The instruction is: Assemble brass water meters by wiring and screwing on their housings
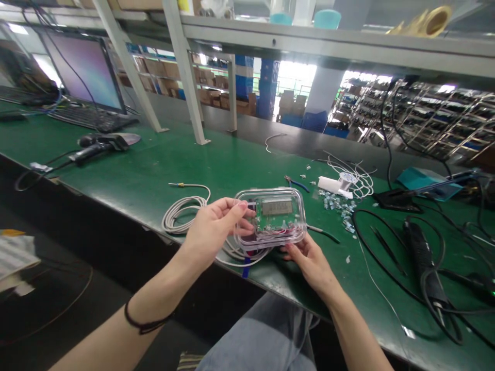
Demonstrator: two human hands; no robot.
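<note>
Left fingers: pressed together and curled over the near left corner of the lid, with the fingertips resting on the clear plastic.
Right fingers: mostly hidden beneath the case; the thumb presses at its lower edge, and I cannot tell how the other fingers lie.
Hands: the left hand and right hand hold the case between them, just above the bench.
Held thing: a clear plastic case with rounded corners, tilted slightly, over the bench's front edge.
Inside it: a green circuit board and a small LCD display.
Left wrist: a thin black cord band.
Leads: a coiled white cable lies just left of the case; a dark lead runs out to its right.
Just beyond: blue-handled pliers and scattered metal clips.
Farther right: a soldering iron and black tweezers.
Bench: a green-topped workbench carrying all of this.
Far left: a barcode scanner, keyboard and monitor.
</note>
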